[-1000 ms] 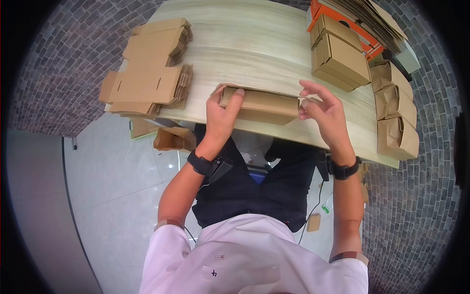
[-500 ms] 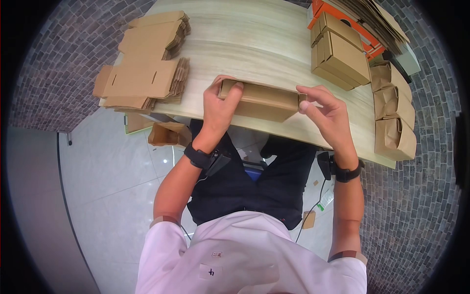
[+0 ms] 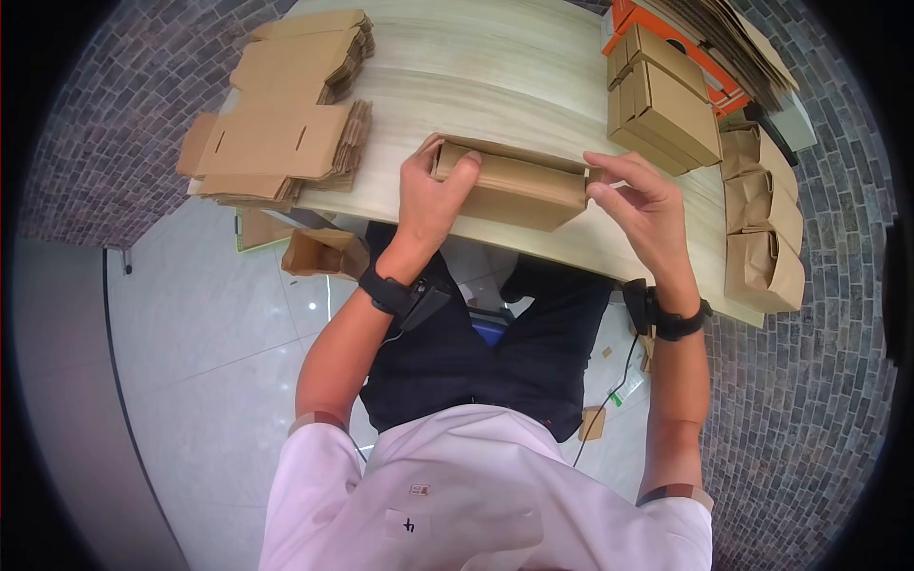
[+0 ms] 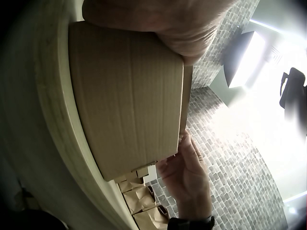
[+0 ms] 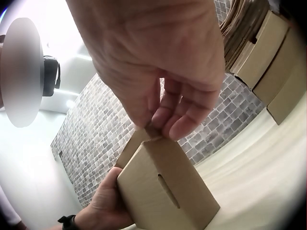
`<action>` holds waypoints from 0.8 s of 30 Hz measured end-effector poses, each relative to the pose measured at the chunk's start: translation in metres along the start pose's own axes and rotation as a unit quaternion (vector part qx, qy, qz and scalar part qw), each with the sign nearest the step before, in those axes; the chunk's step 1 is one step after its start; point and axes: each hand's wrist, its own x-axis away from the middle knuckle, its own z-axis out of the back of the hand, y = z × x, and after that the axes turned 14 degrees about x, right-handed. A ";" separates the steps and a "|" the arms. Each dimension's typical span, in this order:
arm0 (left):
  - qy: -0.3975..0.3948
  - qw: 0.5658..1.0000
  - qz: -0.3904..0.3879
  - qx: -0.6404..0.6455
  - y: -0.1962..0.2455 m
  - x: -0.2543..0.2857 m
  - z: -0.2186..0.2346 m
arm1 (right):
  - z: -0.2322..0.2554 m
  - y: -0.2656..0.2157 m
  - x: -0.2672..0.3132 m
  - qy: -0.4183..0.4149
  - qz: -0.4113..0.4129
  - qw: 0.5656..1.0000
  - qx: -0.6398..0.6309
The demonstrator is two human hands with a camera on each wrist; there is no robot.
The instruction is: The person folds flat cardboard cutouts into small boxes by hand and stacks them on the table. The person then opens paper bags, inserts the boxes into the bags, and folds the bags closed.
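Shirt: pale, on the body side of both hands, with a label bearing a dark mark (it read like a 4) and a square emblem too small to make out.
Orange box: beyond the right hand, partly hidden by other things; any print on it could not be read.
Floor packet: on the body side of the right hand, with green print too small to read.
Box: brown cardboard, held between the two hands at the near edge of the table; a narrow slot showed in a face just below the right hand.
Left hand: gripped the box's left end, thumb over the upper edge.
Right hand: pinched a small flap at the opposite end, thumb against fingers, which partly covered it.
Flattened cartons: piled on the table, left of the left hand.
Brown boxes: beyond the right hand, near it.
Paper bags: three in a row, right of the right hand.
Open bag: below and left of the left hand, past the table edge.
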 end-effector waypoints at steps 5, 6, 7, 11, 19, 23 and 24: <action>0.000 1.000 0.004 0.015 -0.002 0.000 -0.001 | 0.003 0.001 -0.003 0.004 0.022 0.999 0.045; 0.000 1.000 0.004 0.017 -0.002 0.000 -0.001 | 0.003 0.001 -0.003 0.009 0.034 0.998 0.060; 0.002 1.000 0.004 0.017 -0.001 0.000 -0.001 | 0.002 0.000 -0.004 0.007 0.033 0.998 0.060; 0.003 1.000 0.011 0.020 -0.007 0.000 0.002 | 0.000 -0.005 -0.002 0.030 0.059 0.991 0.115; -0.002 1.000 0.008 0.017 -0.014 0.001 0.006 | 0.000 -0.007 0.003 0.027 0.120 0.973 0.196; 0.005 1.000 -0.007 0.029 -0.016 0.000 0.004 | -0.001 -0.021 -0.014 0.056 0.163 0.963 0.206; 0.008 0.999 -0.001 0.037 -0.015 0.000 0.004 | -0.001 -0.029 -0.021 0.069 0.183 0.956 0.218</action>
